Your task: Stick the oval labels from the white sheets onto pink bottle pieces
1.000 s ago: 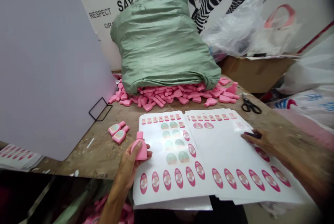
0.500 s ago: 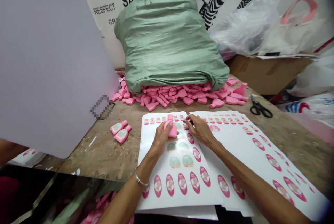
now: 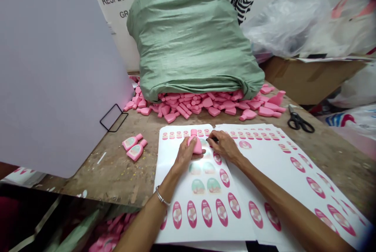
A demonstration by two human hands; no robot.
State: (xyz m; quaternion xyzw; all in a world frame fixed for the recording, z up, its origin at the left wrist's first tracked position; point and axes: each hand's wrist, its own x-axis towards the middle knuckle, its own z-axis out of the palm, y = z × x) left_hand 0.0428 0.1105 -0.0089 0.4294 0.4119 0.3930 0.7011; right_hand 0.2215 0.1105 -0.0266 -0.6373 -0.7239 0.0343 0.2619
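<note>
My left hand (image 3: 185,153), with a bracelet on its wrist, holds a pink bottle-shaped piece (image 3: 195,143) over a white sticker sheet (image 3: 176,173). Just right of it, my right hand (image 3: 225,144) is closed on a small black tool (image 3: 215,139) near the sheet's upper right part. Green labels (image 3: 213,185) and pink oval labels (image 3: 206,213) are printed on the sheet. A second sticker sheet (image 3: 264,166) lies under my right forearm. Two labelled pink pieces (image 3: 135,152) rest on the wooden table to the left.
A large green sack (image 3: 194,40) stands at the back with many pink pieces (image 3: 214,111) at its base. Black scissors (image 3: 299,122) lie at the right. A grey panel (image 3: 58,72) rises at the left beside a black wire stand (image 3: 114,118). A cardboard box (image 3: 305,80) is behind.
The view has shifted slightly. Both hands stay near the top of the sheet, and my left hand still holds the pink piece, now tilted slightly differently.
</note>
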